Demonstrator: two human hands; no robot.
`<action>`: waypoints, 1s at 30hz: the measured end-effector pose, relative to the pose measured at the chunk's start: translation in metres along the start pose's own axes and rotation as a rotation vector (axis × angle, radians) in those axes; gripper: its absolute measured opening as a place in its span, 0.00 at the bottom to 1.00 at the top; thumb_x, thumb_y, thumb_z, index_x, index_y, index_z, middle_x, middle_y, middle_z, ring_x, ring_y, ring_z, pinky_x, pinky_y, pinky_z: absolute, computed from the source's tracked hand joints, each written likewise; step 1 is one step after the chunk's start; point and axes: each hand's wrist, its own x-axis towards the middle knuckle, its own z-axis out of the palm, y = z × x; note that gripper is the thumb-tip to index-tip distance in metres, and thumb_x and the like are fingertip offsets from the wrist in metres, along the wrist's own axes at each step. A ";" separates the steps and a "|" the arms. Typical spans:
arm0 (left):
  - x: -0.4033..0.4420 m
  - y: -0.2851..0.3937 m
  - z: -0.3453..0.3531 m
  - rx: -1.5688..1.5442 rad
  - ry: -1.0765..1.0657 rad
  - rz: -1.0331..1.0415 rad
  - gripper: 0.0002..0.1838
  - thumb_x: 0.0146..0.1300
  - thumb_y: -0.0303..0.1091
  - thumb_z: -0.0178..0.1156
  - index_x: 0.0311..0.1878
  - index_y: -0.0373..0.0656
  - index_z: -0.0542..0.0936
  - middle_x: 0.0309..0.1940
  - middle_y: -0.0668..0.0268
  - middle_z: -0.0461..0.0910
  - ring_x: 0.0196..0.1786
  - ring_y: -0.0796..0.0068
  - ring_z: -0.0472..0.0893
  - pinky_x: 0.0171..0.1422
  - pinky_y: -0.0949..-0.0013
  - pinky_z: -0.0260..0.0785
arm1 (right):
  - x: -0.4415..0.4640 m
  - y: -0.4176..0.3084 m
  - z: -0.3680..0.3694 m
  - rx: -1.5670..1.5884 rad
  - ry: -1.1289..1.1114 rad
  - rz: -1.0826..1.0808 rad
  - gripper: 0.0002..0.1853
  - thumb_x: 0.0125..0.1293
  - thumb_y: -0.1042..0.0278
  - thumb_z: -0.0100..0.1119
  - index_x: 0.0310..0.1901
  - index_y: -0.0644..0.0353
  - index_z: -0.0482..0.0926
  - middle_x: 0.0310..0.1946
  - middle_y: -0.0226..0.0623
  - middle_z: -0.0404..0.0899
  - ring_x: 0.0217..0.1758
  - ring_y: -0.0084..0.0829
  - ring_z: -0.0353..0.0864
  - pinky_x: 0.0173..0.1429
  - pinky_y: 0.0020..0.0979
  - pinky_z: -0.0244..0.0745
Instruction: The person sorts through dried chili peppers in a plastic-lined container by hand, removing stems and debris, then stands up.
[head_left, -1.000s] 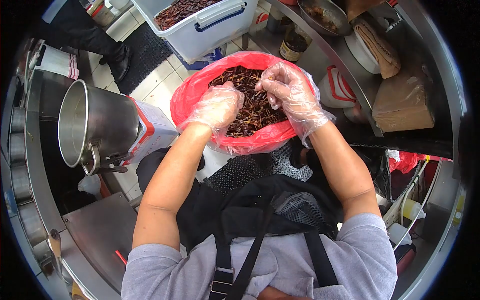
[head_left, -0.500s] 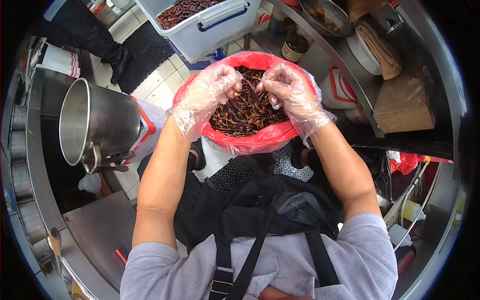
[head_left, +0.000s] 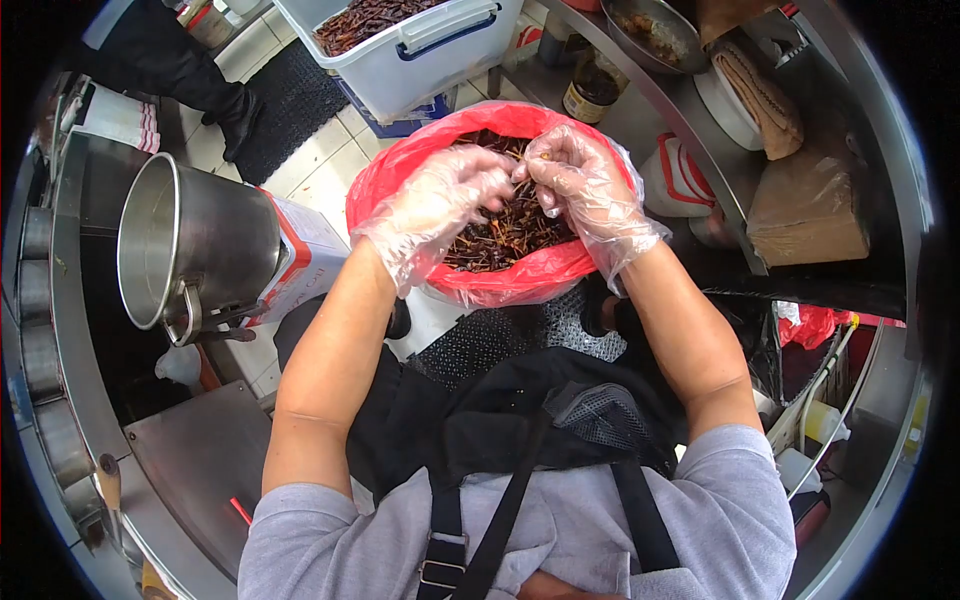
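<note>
Dark dried chilies (head_left: 510, 240) with pale stems fill a container lined with a red plastic bag (head_left: 390, 170). Over its middle, my left hand (head_left: 445, 195) and my right hand (head_left: 575, 180) come together, both in clear plastic gloves. The right fingers pinch a dried chili by its pale stem end. Curled fingers of the left hand meet the right fingertips; whatever they grip is hidden. The bag's edge lies beneath both wrists.
A white tub (head_left: 420, 60) of dried chilies stands beyond the bag. At left is a metal pot (head_left: 200, 245). A steel shelf at right holds a pan (head_left: 655, 35) and a cardboard box (head_left: 810, 215). Another person's boot (head_left: 238, 120) rests near a black mat (head_left: 290, 110).
My left hand has moved right, across the chilies, until its fingers meet those of my right hand. The right hand stays nearly in place.
</note>
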 end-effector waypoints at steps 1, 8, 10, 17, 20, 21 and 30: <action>0.002 -0.004 0.003 -0.006 -0.029 0.000 0.14 0.74 0.38 0.61 0.56 0.40 0.82 0.42 0.69 0.83 0.43 0.80 0.79 0.46 0.76 0.71 | 0.000 0.001 0.001 0.000 0.000 0.001 0.05 0.71 0.71 0.64 0.43 0.57 0.76 0.36 0.32 0.83 0.28 0.16 0.73 0.31 0.20 0.67; 0.010 -0.023 0.011 -0.103 -0.006 -0.002 0.07 0.74 0.32 0.61 0.43 0.37 0.82 0.31 0.70 0.80 0.31 0.83 0.75 0.36 0.78 0.68 | -0.001 0.009 0.005 -0.079 0.009 0.030 0.06 0.70 0.69 0.65 0.40 0.58 0.77 0.30 0.25 0.77 0.28 0.17 0.74 0.31 0.21 0.67; 0.007 -0.015 0.008 0.023 0.012 -0.036 0.09 0.74 0.32 0.59 0.40 0.38 0.83 0.27 0.70 0.79 0.30 0.82 0.76 0.37 0.75 0.69 | 0.001 0.009 0.004 -0.051 0.003 -0.024 0.05 0.70 0.70 0.65 0.40 0.58 0.77 0.30 0.25 0.78 0.28 0.16 0.74 0.31 0.21 0.68; 0.006 -0.014 0.012 -0.044 0.037 -0.014 0.09 0.73 0.33 0.61 0.38 0.39 0.83 0.25 0.70 0.78 0.29 0.82 0.75 0.35 0.74 0.68 | 0.001 0.008 0.003 -0.017 0.025 0.005 0.05 0.69 0.72 0.64 0.43 0.59 0.77 0.32 0.28 0.79 0.29 0.17 0.75 0.32 0.21 0.69; 0.005 -0.010 0.012 0.157 0.027 0.048 0.09 0.72 0.35 0.62 0.39 0.39 0.83 0.27 0.71 0.79 0.30 0.82 0.76 0.36 0.74 0.69 | 0.001 0.008 -0.001 -0.042 -0.028 -0.036 0.04 0.70 0.73 0.63 0.43 0.58 0.77 0.34 0.28 0.80 0.29 0.18 0.75 0.33 0.22 0.72; 0.010 -0.015 0.011 0.171 0.027 0.039 0.10 0.72 0.38 0.64 0.40 0.40 0.83 0.28 0.71 0.79 0.30 0.82 0.75 0.36 0.75 0.69 | 0.001 0.008 -0.005 -0.084 -0.046 -0.077 0.04 0.70 0.72 0.63 0.43 0.58 0.78 0.34 0.27 0.80 0.29 0.18 0.76 0.34 0.23 0.73; 0.004 -0.001 0.005 0.128 0.208 0.106 0.09 0.76 0.34 0.58 0.48 0.40 0.84 0.25 0.75 0.75 0.26 0.87 0.69 0.31 0.80 0.59 | -0.079 -0.056 -0.038 -0.587 -0.169 -0.352 0.07 0.70 0.67 0.66 0.40 0.62 0.79 0.34 0.32 0.80 0.31 0.21 0.80 0.34 0.27 0.77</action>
